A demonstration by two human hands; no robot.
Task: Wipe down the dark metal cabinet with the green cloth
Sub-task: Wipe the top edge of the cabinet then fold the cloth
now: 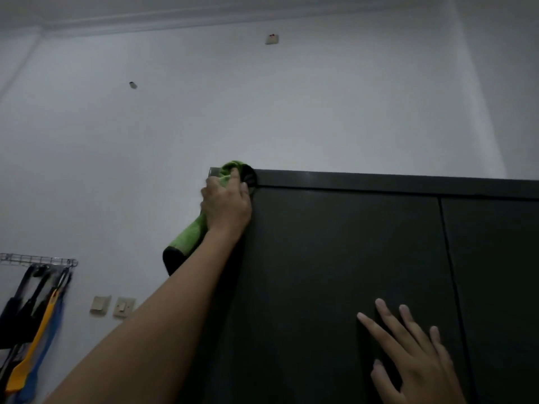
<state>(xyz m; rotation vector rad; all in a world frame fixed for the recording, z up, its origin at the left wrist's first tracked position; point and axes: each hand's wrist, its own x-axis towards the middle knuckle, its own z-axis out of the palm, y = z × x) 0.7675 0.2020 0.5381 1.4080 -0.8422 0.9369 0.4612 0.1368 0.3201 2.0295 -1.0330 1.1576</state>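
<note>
The dark metal cabinet (350, 258) fills the lower right of the head view, with two doors and a top rim. My left hand (226, 204) reaches up to the cabinet's top left corner and grips the green cloth (189, 233), pressing it against that corner. Part of the cloth bunches above my fingers and the rest hangs down beside my wrist, ending in a dark edge. My right hand (414, 351) lies flat on the left door with its fingers spread and straight.
A white wall rises behind and left of the cabinet. A wire rack (38, 260) with hanging black, yellow and blue items is at lower left. Two wall switches (112, 306) sit beside it. A small fitting (271, 39) is high on the wall.
</note>
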